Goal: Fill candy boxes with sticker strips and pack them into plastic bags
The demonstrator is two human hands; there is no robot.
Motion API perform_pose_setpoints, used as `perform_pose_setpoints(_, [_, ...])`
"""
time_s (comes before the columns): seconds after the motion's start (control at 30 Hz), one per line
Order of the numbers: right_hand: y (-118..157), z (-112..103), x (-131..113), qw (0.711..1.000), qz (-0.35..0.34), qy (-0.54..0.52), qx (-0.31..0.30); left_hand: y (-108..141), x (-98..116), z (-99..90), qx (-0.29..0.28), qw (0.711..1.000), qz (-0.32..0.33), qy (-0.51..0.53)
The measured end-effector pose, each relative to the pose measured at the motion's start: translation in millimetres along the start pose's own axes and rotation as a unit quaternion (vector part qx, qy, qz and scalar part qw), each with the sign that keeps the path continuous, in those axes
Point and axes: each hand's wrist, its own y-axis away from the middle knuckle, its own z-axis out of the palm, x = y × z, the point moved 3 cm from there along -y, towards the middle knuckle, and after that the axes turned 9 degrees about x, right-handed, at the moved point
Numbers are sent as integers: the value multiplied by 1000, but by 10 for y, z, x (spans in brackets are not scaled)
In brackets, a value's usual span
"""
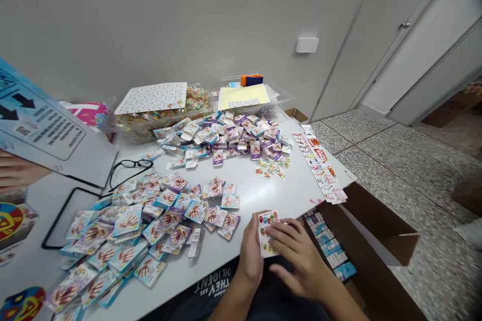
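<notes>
Low in the head view, near the table's front edge, my left hand (250, 251) is closed round the side of a small white card (264, 249) printed with coloured round pictures. Over the card's right part lie the fingers of my right hand (297, 258), stretched out and touching its face, with the thumb apart. Left of my hands is a spread pile of small blue and purple printed boxes (128, 220). Farther back, another heap of similar boxes (229, 133) has several open flaps. Small clear packets with colourful contents (271, 167) lie at that heap's right end.
Printed sticker strips (320, 163) lie along the table's right edge. Below stands a cardboard carton (376, 230) with rows of small boxes inside. At the back are a clear tub of packets (150, 123) and a clear tray (278, 99). Glasses (130, 164) rest left; another person's hand (17, 170) is beyond.
</notes>
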Motion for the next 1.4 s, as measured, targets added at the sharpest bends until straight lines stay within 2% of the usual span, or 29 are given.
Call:
perform_pose_setpoints(0.03, [37,56,-32,1000,-1,5,-17,-7,15,-17,1,1000,-4,0])
perform_pose_setpoints(0.07, [68,104,-53,1000,6,7,-8,-5,30,-28,0,1000,3,-12])
perform_pose_setpoints(0.1, [91,141,-59,999,28,6,29,2,42,-37,2,999,19,-28])
perform_pose_setpoints(0.17, [130,197,-20,979,131,-20,155,28,60,-46,4,996,64,-61])
perform_pose_setpoints(0.2, [148,238,21,956,205,-61,202,42,65,-41,-7,994,82,-74])
perform_pose_setpoints(0.23, [159,298,65,927,280,-121,218,53,71,-29,-28,991,96,-87])
perform_pose_setpoints(0.3, [150,442,127,863,397,-259,173,58,98,7,-83,981,121,-128])
perform_pose_setpoints(0.33, [136,496,141,833,432,-313,146,51,122,24,-106,972,139,-157])
perform_pose_setpoints(0.4, [108,535,163,787,469,-375,140,20,186,49,-121,949,187,-224])
perform_pose_setpoints(0.47, [92,517,181,753,481,-410,183,-17,246,65,-112,923,237,-282])
perform_pose_setpoints(0.53, [90,492,183,731,469,-445,219,-49,269,64,-92,914,255,-303])
perform_pose_setpoints(0.6, [103,471,182,734,447,-452,238,-78,238,55,-82,922,223,-307])
perform_pose_setpoints(0.67, [130,460,202,753,440,-418,254,-109,167,66,-111,927,163,-320])
perform_pose_setpoints(0.73, [151,465,258,768,451,-371,262,-152,122,102,-139,914,142,-353])
perform_pose_setpoints(0.8, [135,467,360,782,450,-343,261,-228,152,161,-128,889,185,-399])
perform_pose_setpoints(0.9, [34,391,616,827,386,-291,287,-409,309,298,-79,854,265,-441])
perform_pose_setpoints(0.97, [-54,294,846,867,330,-199,316,-583,453,407,-39,850,290,-438])
perform_pose_setpoints(1.0, [-102,250,968,888,312,-132,312,-685,531,462,-14,848,301,-435])
perform_pose_setpoints(1.1, [-255,169,1318,925,290,55,239,-1037,741,623,65,843,315,-430])
perform_pose_setpoints(1.2, [-397,133,1543,935,285,128,168,-1393,873,744,142,833,293,-447])
perform_pose_setpoints(1.3, [-521,125,1598,936,279,192,99,-1660,924,836,183,819,260,-478])
perform_pose_setpoints(1.4, [-616,159,1544,937,257,233,27,-1818,926,938,201,809,245,-495])
